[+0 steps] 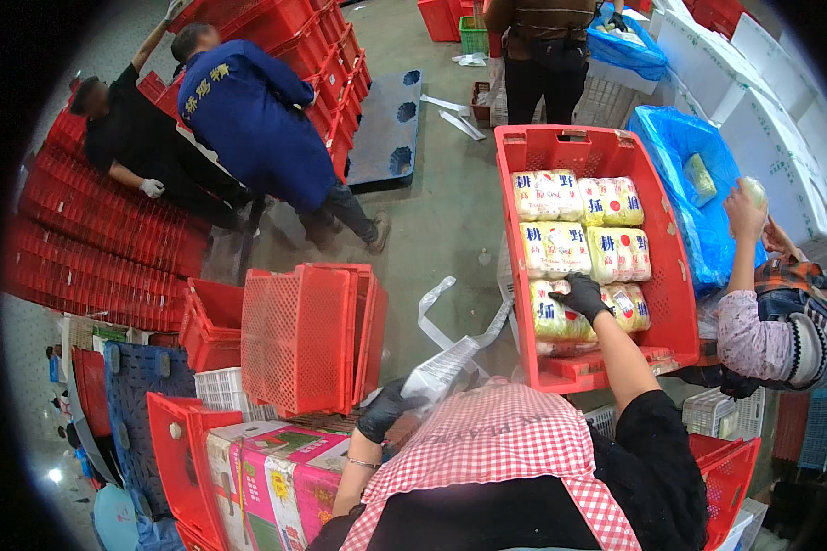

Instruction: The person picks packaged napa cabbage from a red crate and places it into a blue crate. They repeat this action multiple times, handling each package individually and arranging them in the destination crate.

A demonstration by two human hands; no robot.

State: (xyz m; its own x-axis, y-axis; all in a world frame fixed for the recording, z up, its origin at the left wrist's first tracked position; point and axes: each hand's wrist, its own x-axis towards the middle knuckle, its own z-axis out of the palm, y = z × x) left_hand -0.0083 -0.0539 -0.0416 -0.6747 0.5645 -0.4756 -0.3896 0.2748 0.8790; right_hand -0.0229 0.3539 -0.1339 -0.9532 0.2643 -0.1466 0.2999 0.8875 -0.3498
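Note:
My left hand, in a black glove, grips a white strip of printed labels. Its loose backing ribbon curls away over the floor. My right hand, gloved in black too, rests with fingers spread on the front left plastic-wrapped vegetable pack and hides part of it. That pack lies with several similar packs in two columns inside a red plastic crate. A small white label sits on the front right pack.
At right, a person's hand holds a pale vegetable by a blue-lined box. Two people stand by stacked red crates at upper left; another stands ahead. Red crates and a pink carton are at my left.

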